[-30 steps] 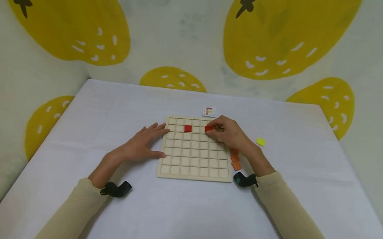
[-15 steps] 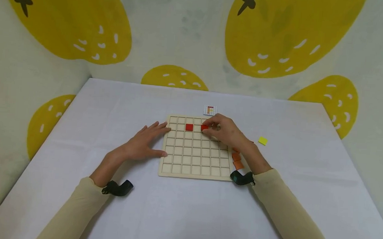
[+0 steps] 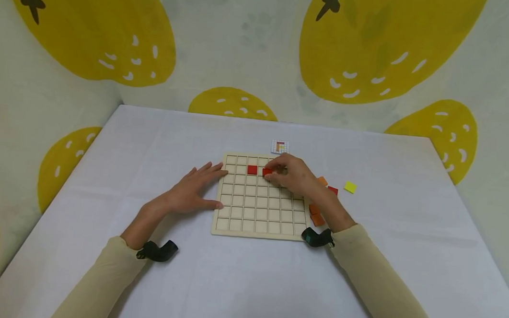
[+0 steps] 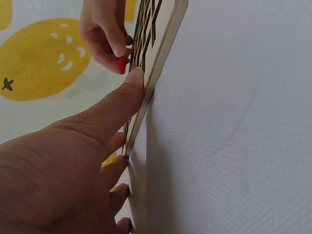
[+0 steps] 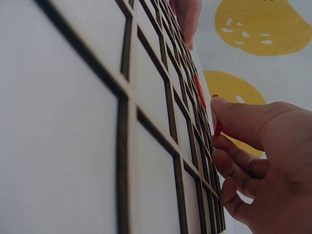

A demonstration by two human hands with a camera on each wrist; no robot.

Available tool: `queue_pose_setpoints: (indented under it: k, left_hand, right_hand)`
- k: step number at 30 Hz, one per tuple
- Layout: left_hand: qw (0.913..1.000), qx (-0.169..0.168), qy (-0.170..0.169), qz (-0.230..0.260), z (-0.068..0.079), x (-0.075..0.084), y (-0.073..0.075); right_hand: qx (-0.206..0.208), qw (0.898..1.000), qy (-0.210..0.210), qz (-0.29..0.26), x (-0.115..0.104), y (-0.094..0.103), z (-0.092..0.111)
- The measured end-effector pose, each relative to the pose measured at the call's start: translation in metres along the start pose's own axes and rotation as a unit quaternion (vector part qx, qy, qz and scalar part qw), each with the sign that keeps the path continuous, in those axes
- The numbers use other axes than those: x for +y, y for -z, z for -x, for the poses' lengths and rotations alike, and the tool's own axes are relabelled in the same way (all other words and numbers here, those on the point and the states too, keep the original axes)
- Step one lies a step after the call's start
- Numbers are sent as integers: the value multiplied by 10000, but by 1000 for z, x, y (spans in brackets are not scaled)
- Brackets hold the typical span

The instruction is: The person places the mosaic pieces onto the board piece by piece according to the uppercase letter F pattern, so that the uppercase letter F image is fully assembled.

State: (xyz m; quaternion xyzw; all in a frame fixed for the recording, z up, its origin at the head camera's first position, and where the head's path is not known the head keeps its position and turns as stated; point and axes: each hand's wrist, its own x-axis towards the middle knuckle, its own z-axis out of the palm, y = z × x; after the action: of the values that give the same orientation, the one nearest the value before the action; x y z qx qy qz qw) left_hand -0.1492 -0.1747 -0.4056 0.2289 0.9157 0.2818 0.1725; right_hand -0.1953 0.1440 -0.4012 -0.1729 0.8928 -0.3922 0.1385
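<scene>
A pale wooden board [image 3: 262,203] with a grid of square recesses lies on the table. My left hand [image 3: 187,192] rests along its left edge, fingers spread and thumb at the rim; the left wrist view shows that thumb on the board's edge. Between thumb and fingertips my right hand [image 3: 296,176] pinches a small red square tile [image 3: 266,172], low over the second row from the far side. In the right wrist view this held tile [image 5: 217,116] stands tilted on edge. Another red tile [image 3: 252,170] lies in a recess of that row, just to the left.
Orange tiles [image 3: 317,220], a red tile [image 3: 332,190] and a yellow tile [image 3: 350,187] lie right of the board, partly behind the right forearm. Beyond the board's far edge is a small card [image 3: 280,146] printed with a coloured grid pattern. A white cloth [image 3: 248,283] covers the table.
My right hand has moved left along the second row with the red tile, which is now closer to the one in the recess. The left hand stays at the board's edge.
</scene>
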Motion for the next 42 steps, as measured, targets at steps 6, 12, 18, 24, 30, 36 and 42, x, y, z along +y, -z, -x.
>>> queue_pose_setpoints:
  k: [6, 12, 18, 24, 30, 36, 42]
  left_hand:
    - [10000, 19, -7, 30, -1, -2, -1]
    - [10000, 36, -36, 34, 0, -2, -1]
    - [10000, 37, -28, -19, 1, -2, 0]
    - [10000, 43, -50, 22, 1, -2, 0]
    - [10000, 36, -45, 34, 1, -2, -2]
    - [10000, 45, -36, 47, 1, -2, -3]
    - [9999, 80, -72, 48, 1, -3, -3]
  right_hand:
    - [-1, 9998, 51, 167, -1, -3, -4]
    - [11, 9998, 64, 210, -1, -5, -8]
    - [44, 9995, 162, 273, -1, -7, -12]
    - [163, 9985, 117, 500, -3, -9, -14]
    - [205, 9984, -61, 519, -5, -11, -14]
    - [156, 9987, -142, 473, -4, -10, -14]
    - [34, 9999, -48, 93, -1, -5, -9]
